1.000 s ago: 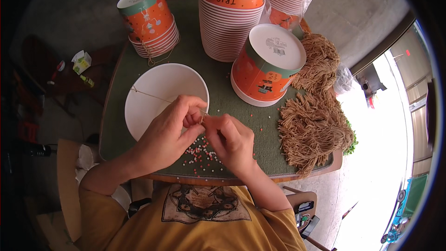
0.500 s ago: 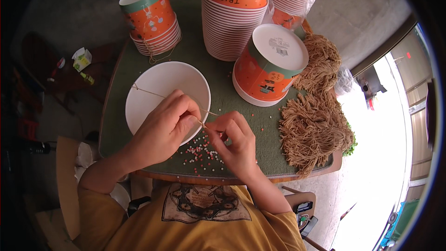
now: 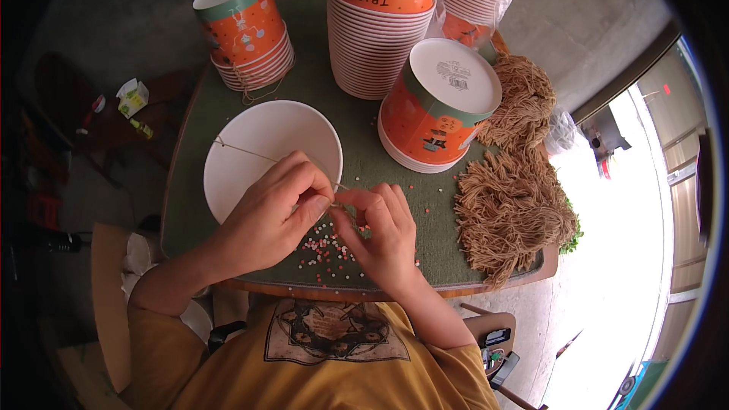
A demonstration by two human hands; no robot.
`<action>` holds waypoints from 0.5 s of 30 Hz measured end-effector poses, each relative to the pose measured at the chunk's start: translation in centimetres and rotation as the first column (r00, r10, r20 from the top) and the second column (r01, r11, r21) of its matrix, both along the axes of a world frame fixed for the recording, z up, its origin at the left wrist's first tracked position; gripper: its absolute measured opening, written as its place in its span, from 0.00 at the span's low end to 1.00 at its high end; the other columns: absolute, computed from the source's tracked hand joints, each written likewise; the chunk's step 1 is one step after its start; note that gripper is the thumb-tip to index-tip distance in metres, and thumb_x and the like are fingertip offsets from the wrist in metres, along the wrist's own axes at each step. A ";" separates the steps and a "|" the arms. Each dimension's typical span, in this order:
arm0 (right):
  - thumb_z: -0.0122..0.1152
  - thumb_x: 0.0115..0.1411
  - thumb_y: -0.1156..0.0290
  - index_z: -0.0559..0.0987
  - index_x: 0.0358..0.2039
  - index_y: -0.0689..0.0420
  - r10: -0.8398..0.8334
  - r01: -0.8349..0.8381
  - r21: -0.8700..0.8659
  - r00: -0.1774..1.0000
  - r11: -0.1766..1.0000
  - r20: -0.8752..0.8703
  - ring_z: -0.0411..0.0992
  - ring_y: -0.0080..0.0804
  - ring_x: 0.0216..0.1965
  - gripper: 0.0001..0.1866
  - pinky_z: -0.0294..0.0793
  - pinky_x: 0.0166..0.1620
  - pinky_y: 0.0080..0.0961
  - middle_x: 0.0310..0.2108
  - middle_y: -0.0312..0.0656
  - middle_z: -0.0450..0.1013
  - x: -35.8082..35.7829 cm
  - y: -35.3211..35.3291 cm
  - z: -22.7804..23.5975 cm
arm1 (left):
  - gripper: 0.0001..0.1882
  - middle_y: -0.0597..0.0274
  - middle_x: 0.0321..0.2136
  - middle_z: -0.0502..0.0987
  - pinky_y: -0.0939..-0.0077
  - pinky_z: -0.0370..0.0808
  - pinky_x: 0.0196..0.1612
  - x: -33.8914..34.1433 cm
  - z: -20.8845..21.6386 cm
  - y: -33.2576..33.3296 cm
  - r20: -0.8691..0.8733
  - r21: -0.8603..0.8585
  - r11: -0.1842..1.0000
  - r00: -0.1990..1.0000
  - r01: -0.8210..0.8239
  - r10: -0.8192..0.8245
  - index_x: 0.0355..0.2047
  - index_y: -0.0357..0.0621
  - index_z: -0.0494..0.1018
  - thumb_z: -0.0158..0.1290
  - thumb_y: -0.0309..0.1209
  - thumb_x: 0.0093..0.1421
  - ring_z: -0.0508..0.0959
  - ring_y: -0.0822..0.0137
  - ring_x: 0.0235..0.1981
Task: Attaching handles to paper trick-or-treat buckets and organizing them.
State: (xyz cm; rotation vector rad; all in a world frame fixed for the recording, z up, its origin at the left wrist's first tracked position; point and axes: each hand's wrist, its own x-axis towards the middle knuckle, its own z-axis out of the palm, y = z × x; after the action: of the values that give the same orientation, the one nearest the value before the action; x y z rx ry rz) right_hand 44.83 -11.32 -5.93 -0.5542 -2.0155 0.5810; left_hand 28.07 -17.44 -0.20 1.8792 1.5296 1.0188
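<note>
A large paper tub [image 3: 239,156] with a white inside stands open toward me at the table's left. A thin length of tan twine [image 3: 247,150] is knotted at its left rim and runs across its mouth to my hands. Over the tub's near right rim, my left hand [image 3: 275,209] pinches this twine between thumb and forefinger. Fingertips of my right hand [image 3: 380,231] meet the left ones there, closed on the twine too. The short end between them is mostly hidden. Small red and white beads [image 3: 326,252] lie scattered under my hands.
An upside-down orange tub stack [image 3: 433,110] stands right of the bowl-like tub, with a tall stack [image 3: 372,53] behind it. Another stack wound with twine [image 3: 247,26] is at far left. Bundles of tan twine [image 3: 512,197] cover the right side of the green table mat [image 3: 425,258].
My fingertips have come closer together at the tub's rim, and the right fingers have curled in over the twine. The whole view has shifted slightly; tubs and twine bundles stay put.
</note>
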 end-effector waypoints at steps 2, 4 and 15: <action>0.68 0.45 0.82 0.75 0.34 0.56 -0.019 0.019 0.021 1.000 1.000 -0.016 0.64 0.31 0.23 0.16 0.63 0.27 0.26 0.24 0.35 0.67 0.0 0.1 -0.2 | 0.02 0.58 0.32 0.68 0.69 0.69 0.36 0.0 0.0 0.0 -0.009 0.007 1.000 1.000 -0.006 0.006 0.33 0.38 0.67 0.48 0.19 0.60 0.71 0.60 0.33; 0.67 0.45 0.83 0.74 0.32 0.56 -0.014 0.014 0.038 1.000 0.999 -0.009 0.64 0.31 0.23 0.15 0.63 0.27 0.26 0.24 0.35 0.67 0.1 0.1 -0.2 | 0.02 0.57 0.31 0.67 0.68 0.69 0.36 0.1 0.0 -0.1 -0.028 0.029 1.000 1.000 -0.007 0.008 0.32 0.38 0.67 0.48 0.19 0.59 0.71 0.58 0.33; 0.65 0.49 0.82 0.74 0.33 0.58 0.057 -0.062 -0.149 0.997 0.987 -0.043 0.71 0.37 0.28 0.12 0.70 0.30 0.29 0.28 0.39 0.72 1.0 -0.9 -1.4 | 0.04 0.55 0.31 0.67 0.63 0.69 0.35 -0.1 0.3 -0.3 -0.168 0.134 0.991 0.986 0.006 0.017 0.32 0.38 0.65 0.48 0.19 0.57 0.70 0.54 0.33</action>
State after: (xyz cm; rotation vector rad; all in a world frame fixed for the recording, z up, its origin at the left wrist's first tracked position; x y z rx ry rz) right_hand 45.86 -12.18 -7.31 -0.5696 -1.9676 0.7790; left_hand 28.01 -17.77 0.06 2.1022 1.5965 1.0091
